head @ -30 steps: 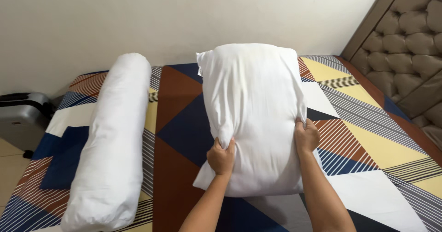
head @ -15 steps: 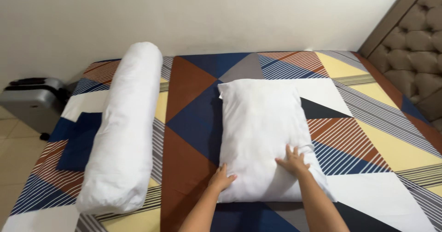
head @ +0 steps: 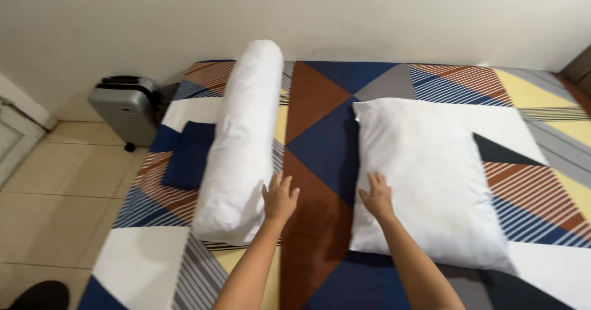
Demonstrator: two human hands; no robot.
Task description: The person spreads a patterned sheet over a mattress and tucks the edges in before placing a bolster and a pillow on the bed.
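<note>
On bed [head: 320, 107] | left hand [head: 280, 198] spread, touching bolster [head: 243, 144] | right hand [head: 377, 196] spread on pillow [head: 431, 174]

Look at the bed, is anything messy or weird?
Mostly tidy. The white pillow lies slightly crooked mid-bed, and the long white bolster lies lengthwise over a folded dark blue cloth, partly covering it.

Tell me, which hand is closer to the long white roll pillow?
The left hand. It sits at the near right side of the long white roll pillow, seemingly touching it. The right hand is farther off, across a strip of bedsheet, resting on the flat white pillow.
</note>
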